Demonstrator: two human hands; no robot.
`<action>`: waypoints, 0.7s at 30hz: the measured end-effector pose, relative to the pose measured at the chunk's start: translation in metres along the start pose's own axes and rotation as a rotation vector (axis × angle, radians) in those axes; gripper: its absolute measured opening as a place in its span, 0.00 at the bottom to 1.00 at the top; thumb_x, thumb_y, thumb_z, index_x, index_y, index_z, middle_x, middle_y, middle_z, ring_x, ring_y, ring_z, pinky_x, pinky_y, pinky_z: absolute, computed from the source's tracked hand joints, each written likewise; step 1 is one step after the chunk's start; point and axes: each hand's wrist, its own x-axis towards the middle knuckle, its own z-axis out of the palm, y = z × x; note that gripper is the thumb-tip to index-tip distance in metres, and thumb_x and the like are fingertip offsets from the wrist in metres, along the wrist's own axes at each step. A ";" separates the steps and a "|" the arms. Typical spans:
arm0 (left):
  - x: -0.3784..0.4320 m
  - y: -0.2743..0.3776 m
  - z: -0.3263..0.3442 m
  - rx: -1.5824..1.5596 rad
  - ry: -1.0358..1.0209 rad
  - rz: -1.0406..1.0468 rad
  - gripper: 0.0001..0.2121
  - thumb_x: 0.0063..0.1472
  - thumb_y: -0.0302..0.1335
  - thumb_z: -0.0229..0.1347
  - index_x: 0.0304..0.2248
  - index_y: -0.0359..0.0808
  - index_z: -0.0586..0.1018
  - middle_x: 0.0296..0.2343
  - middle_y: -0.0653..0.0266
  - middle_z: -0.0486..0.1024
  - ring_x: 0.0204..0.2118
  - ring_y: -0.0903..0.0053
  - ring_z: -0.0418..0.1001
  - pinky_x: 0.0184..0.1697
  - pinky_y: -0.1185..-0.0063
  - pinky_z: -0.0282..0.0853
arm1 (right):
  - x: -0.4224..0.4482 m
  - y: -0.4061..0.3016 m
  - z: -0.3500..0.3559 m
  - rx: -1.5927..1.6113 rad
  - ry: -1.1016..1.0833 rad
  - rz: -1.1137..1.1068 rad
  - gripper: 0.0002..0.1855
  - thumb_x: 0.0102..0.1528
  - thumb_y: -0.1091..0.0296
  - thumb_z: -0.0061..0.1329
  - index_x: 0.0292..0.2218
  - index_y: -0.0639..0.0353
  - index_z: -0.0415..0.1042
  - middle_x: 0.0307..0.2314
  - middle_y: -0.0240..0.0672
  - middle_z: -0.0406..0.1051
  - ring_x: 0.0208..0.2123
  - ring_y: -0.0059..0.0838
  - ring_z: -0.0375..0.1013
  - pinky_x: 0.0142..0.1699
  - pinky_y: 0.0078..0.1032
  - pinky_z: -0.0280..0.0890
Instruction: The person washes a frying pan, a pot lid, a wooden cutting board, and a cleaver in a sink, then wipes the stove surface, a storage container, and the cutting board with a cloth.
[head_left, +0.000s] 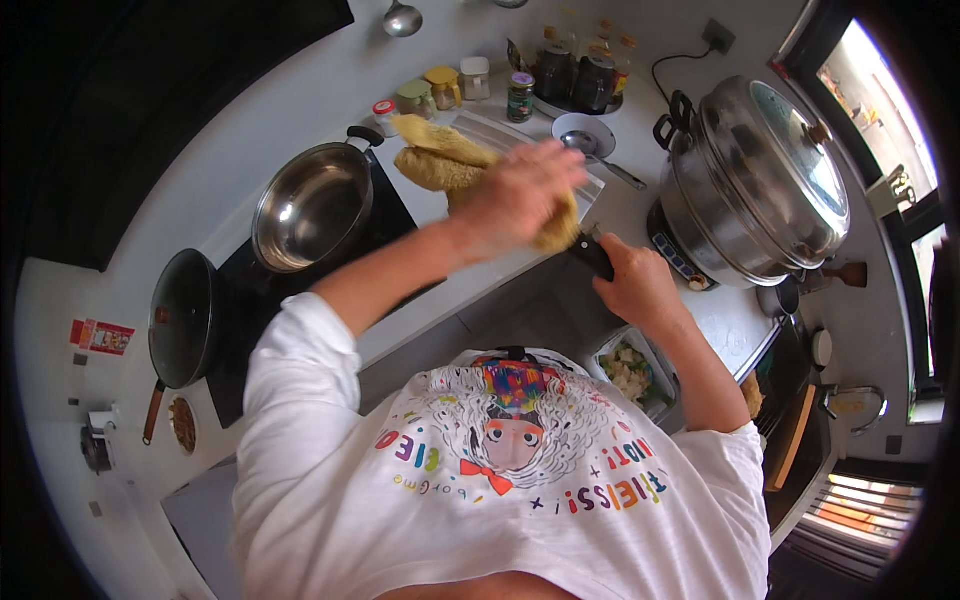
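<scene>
My left hand (517, 191), blurred, presses a yellow cloth (442, 161) whose folded end sticks out to the left. My right hand (641, 281) grips the black riveted handle (592, 256) of a kitchen utensil. The cloth wraps over the utensil's working end, so I cannot tell what kind it is. Both hands are over the front of the white countertop (480, 262). Behind the cloth, a clear plastic sheet or bag (592, 196) lies on the counter. A white bowl (600, 129) with a metal spoon (616, 171) across it stands just beyond my left hand.
A steel wok (315, 210) sits on the black cooktop (232, 300), with a glass-lidded pan (182, 319) left of it. At right, a large steel steamer (750, 187) occupies an electric burner (679, 259). Spice jars (442, 86) line the wall. Below, a bin (637, 367) holds food scraps.
</scene>
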 end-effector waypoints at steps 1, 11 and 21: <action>-0.004 0.014 0.003 0.154 -0.131 0.030 0.20 0.52 0.24 0.56 0.47 0.42 0.72 0.51 0.59 0.67 0.56 0.65 0.62 0.57 0.60 0.54 | 0.002 -0.003 -0.002 -0.026 -0.002 -0.008 0.15 0.45 0.67 0.53 0.34 0.58 0.65 0.20 0.47 0.71 0.28 0.51 0.72 0.32 0.43 0.66; -0.008 -0.004 -0.025 0.372 0.162 -0.672 0.34 0.38 0.38 0.69 0.46 0.42 0.69 0.46 0.57 0.61 0.49 0.59 0.59 0.52 0.61 0.53 | 0.008 -0.019 0.003 -0.097 0.080 -0.018 0.15 0.47 0.66 0.53 0.35 0.57 0.63 0.24 0.41 0.73 0.26 0.47 0.73 0.31 0.41 0.66; 0.015 -0.005 0.017 0.138 0.181 -0.473 0.12 0.47 0.22 0.56 0.33 0.37 0.68 0.31 0.58 0.70 0.33 0.61 0.71 0.36 0.66 0.67 | 0.023 -0.021 0.020 -0.216 0.094 -0.048 0.15 0.47 0.66 0.52 0.35 0.57 0.62 0.22 0.40 0.72 0.25 0.46 0.73 0.30 0.40 0.67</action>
